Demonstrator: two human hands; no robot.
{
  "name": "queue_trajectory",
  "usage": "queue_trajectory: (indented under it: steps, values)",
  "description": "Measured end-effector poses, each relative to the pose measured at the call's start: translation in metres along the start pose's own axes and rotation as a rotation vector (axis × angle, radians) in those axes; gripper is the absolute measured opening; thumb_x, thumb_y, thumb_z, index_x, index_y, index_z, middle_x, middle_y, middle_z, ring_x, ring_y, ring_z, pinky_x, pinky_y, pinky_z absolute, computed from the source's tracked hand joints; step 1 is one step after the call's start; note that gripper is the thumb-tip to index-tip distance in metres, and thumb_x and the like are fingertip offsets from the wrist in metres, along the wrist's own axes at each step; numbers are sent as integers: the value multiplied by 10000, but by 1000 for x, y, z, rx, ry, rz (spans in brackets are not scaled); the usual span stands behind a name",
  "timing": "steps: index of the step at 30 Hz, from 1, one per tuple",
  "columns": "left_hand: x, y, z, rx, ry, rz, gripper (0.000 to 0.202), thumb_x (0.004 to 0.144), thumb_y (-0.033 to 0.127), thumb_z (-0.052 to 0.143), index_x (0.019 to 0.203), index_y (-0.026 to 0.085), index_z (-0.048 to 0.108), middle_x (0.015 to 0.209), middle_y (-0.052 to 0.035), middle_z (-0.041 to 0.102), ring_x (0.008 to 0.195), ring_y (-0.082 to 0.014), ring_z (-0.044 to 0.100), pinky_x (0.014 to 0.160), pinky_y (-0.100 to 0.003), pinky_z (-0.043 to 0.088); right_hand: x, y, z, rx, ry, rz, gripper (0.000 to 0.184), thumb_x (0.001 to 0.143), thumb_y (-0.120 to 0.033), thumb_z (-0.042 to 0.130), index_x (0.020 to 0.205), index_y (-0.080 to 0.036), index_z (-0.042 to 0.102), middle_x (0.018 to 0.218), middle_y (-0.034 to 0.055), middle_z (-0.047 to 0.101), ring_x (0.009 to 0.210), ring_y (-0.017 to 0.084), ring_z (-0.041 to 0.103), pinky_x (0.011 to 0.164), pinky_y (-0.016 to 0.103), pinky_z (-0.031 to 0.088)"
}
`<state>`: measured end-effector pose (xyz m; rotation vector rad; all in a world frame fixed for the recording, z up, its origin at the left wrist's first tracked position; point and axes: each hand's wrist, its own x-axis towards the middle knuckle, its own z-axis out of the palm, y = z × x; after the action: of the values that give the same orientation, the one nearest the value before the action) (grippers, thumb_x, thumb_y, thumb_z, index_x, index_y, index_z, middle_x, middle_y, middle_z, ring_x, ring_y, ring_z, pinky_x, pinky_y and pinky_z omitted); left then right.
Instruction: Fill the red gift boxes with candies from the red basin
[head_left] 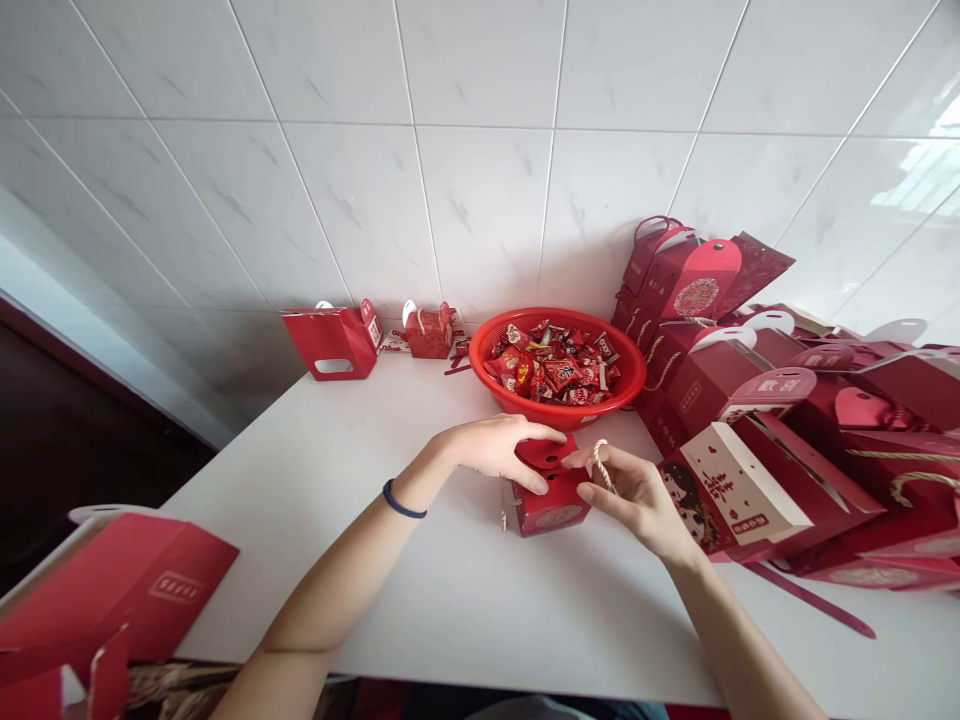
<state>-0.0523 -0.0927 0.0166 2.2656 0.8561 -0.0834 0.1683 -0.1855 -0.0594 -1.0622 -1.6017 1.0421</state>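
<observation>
A small red gift box (pixel 551 508) stands on the white table, its top flaps folded in and dark holes showing in them. My left hand (pixel 491 450) reaches over it from the left, with thumb and fingers on either side of the top flaps. At the box's right side, my right hand (pixel 637 495) pinches a twisted cream cord (pixel 601 465), which loops up above the fingers. Another end of cord (pixel 504 510) hangs at the box's left side. Just behind the box is a red plastic basket (pixel 484 385) full of wrapped candies (pixel 559 368).
Many red gift boxes (pixel 750 370) are piled on the right, beside a loose dark red strip (pixel 814 600). Along the tiled wall stand a red box (pixel 330 345) and a smaller corded box (pixel 429 335). Another box (pixel 127 580) sits at the near left edge.
</observation>
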Motion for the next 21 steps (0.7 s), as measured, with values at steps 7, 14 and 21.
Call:
queue_trajectory:
  steps: [7, 14, 21]
  values:
    - [-17, 2, -8, -300, 46, -112, 939, 726, 342, 795, 1564, 304, 373, 1548, -165, 458, 818, -191, 697, 605, -303, 541, 1, 3, 6, -180, 11, -49, 301, 875, -471, 710, 1017, -205, 713, 1045, 59, 690, 708, 143, 500, 684, 299, 470]
    - [-38, 16, -18, -782, 212, 325, 568, 815, 363, 789, 1337, 237, 604, 1540, -155, 476, 1064, -261, 689, 879, -409, 572, 6, -12, 1, -243, 120, -98, 233, 863, -429, 718, 953, -214, 725, 1008, 51, 701, 715, 155, 546, 641, 287, 466]
    - [-38, 32, 2, -821, 112, 420, 724, 844, 392, 790, 1489, 303, 476, 1651, -105, 348, 1525, -345, 313, 1185, -518, 376, 6, -51, 6, -281, 185, -61, 278, 879, -466, 709, 894, -188, 698, 776, 27, 661, 687, 165, 554, 661, 292, 468]
